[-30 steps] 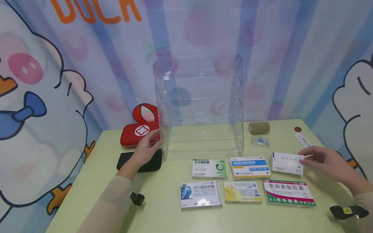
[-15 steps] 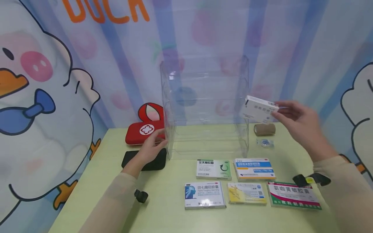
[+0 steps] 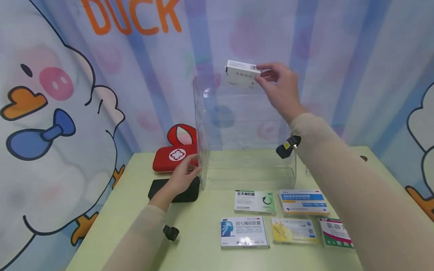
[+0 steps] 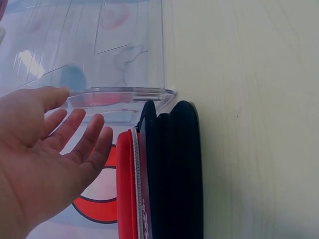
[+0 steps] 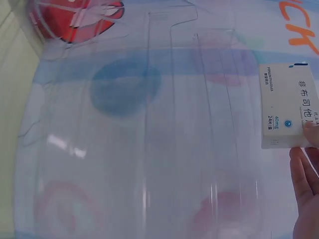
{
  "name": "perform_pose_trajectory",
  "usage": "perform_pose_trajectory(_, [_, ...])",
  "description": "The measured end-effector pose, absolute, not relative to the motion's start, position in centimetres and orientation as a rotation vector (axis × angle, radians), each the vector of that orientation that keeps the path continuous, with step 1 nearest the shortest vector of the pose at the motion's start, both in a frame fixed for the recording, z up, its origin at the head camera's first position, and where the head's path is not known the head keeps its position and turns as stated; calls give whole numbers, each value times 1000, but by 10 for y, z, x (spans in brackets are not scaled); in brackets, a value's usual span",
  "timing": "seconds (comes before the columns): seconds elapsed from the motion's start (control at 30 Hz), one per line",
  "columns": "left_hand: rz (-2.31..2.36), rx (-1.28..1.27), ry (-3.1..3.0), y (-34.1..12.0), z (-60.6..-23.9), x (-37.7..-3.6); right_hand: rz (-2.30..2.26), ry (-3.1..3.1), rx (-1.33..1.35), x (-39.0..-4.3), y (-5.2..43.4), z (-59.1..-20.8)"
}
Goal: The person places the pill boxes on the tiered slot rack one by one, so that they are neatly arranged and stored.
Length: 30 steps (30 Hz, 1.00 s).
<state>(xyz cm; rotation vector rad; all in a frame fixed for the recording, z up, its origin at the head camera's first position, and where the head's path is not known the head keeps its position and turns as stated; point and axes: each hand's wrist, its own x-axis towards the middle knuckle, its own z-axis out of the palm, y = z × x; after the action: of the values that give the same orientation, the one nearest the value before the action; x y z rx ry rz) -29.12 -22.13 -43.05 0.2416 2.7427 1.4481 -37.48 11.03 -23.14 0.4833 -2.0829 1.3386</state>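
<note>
My right hand (image 3: pixel 283 90) pinches one end of a small white medicine box (image 3: pixel 241 76) between thumb and fingers, high over the upper part of a clear plastic tiered rack (image 3: pixel 200 131). In the right wrist view, the printed face of the medicine box (image 5: pixel 284 107) shows beside the thumb, against the see-through tiers. Low at the rack's left side rests my left hand (image 3: pixel 183 176). The left wrist view shows that hand (image 4: pixel 60 144) with loosely bent, spread fingers, its thumb tip right at the edge of the side panel (image 4: pixel 119 92).
In front of the rack lie several medicine boxes, among them a green-and-white one (image 3: pixel 255 202) and a blue-and-white one (image 3: pixel 303 202). A red zip case (image 3: pixel 169 156) and a black case (image 3: pixel 159 188) are at the left. My right sleeve (image 3: pixel 349 180) covers part of the table's right side.
My right hand has lifted the white medicine box off the table and carried it left and up, over the rack. The left hand stays at the rack's side. The head view has shifted slightly.
</note>
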Motion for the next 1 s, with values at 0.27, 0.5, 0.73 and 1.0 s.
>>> perform_pose_trajectory(0.27, [1437, 253, 2755, -220, -430, -289, 1402, -2208, 435, -407, 70, -223])
perform_pose_trajectory(0.5, [1451, 247, 2758, -218, -431, -288, 1422, -2290, 452, -420, 46, -228])
perform_pose_trajectory(0.73, [1440, 216, 2754, -212, -436, -286, 1239, -2408, 501, -412, 49, -242])
perform_pose_trajectory(1.0, [1423, 272, 2756, -213, -433, -290, 1098, -2300, 601, -369, 92, -281])
